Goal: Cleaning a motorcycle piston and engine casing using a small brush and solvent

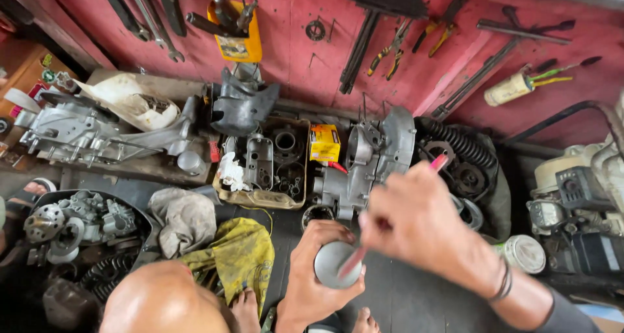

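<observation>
I sit on a dark workshop floor [403,300] against a red wall [305,53] hung with tools, my left hand [311,278] wrapped around a round grey metal part [333,264], fingers curled under and beside it so that its smooth top faces up at me. My right hand [416,219] is closed around a thin red-handled tool [437,163], the red end sticking up past my knuckles and the lower end slanting down to touch the top of the grey part; whether that tip is a brush or a blade I cannot tell. The part sits low in the middle of the view, just above my bare feet [364,320].

Directly beyond my hands stands a grey engine casing [374,154], with a small yellow box [324,142] beside it and a shallow cardboard tray [260,196] of dark engine parts to the left. A yellow rag [244,252] lies crumpled near my left wrist, and a grey cloth [185,219] next to it. A black coil spring [458,141] and round clutch pieces lie to the right of the casing, and a white lidded tub [525,253] rests near my right forearm. Further left, a second engine block [78,131] sits on a low ledge, and a black tray [140,219] holds more metal components. Pliers [390,50] with yellow grips hang on the wall above.
</observation>
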